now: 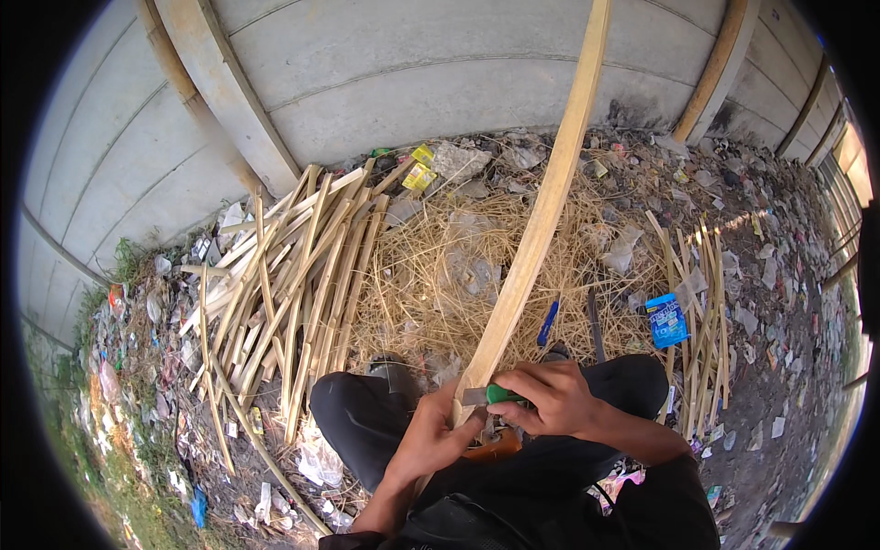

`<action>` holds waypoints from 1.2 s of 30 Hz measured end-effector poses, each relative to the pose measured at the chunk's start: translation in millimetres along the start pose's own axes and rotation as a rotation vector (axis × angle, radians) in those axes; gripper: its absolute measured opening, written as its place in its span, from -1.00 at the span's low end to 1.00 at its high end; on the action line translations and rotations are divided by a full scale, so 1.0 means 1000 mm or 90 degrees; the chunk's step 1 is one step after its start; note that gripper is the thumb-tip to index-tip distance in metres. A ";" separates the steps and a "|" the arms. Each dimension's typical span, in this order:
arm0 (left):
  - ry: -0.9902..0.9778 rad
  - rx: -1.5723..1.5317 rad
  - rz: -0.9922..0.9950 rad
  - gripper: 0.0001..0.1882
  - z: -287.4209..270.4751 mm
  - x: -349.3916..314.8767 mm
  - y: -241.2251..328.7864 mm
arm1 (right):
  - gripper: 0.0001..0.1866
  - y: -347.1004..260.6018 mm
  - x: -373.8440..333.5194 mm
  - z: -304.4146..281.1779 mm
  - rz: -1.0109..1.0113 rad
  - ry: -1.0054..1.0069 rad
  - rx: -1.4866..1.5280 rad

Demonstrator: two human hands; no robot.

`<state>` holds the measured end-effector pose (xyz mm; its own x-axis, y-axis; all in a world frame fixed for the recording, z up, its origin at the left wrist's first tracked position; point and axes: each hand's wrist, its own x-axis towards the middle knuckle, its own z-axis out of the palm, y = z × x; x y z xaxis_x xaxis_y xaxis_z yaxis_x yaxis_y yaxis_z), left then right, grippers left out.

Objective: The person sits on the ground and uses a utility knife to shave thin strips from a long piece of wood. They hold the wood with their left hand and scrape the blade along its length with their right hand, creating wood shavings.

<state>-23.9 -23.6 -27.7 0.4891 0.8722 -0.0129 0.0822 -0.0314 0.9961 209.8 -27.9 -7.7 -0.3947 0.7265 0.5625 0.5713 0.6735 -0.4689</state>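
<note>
A long, pale strip of split bamboo [541, 220] slants up from between my knees toward the wall. My left hand [434, 438] is closed round its lower end, with the thumb reaching toward the blade. In my right hand [555, 400] is a green-handled knife [502, 394], the fingers wrapped over the handle. Its short metal blade points left and lies against the bamboo, just above my left thumb. Something orange-brown [495, 449] shows in part below the hands. The strip's lowest part is mostly hidden by my left hand and forearm.
Many split bamboo strips [321, 284] lie heaped at left; a smaller bundle [706, 339] lies at right. Thin shavings [449, 266] cover the ground ahead. A blue packet [666, 321], a blue pen-like object [548, 323] and a dark narrow bar [596, 325] lie nearby. A concrete wall [412, 101] stands behind.
</note>
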 end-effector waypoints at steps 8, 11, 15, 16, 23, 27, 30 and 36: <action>0.033 0.143 -0.080 -0.49 -0.001 0.000 0.016 | -0.67 0.010 0.000 -0.005 0.038 0.013 -0.077; 0.033 0.152 -0.078 -0.49 0.000 -0.003 0.014 | -0.68 0.010 -0.001 -0.008 0.039 -0.006 -0.093; 0.020 0.178 -0.087 -0.49 -0.002 -0.004 0.016 | -0.69 0.010 0.000 -0.011 0.043 0.007 -0.110; 0.019 0.186 -0.084 -0.48 -0.003 -0.004 0.016 | -0.70 0.012 0.001 -0.015 0.049 0.020 -0.128; 0.005 0.167 -0.094 -0.55 -0.006 -0.044 -0.016 | -0.72 0.069 0.011 -0.088 0.338 0.169 -0.168; -0.001 0.199 -0.151 -0.49 -0.008 -0.040 -0.014 | -0.72 0.051 0.001 -0.084 0.279 0.162 -0.074; 0.052 0.199 -0.101 -0.53 -0.005 -0.026 -0.004 | -0.70 0.021 -0.009 -0.045 0.147 0.067 -0.050; 0.124 0.229 -0.031 -0.71 0.006 -0.014 0.015 | -0.66 -0.004 -0.017 0.001 0.053 -0.016 -0.044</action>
<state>-24.7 -39.5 -13.5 0.3070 0.9517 -0.0080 0.4166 -0.1268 0.9002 213.9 -42.8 -16.6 -0.3610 0.7836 0.5056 0.6515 0.5999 -0.4645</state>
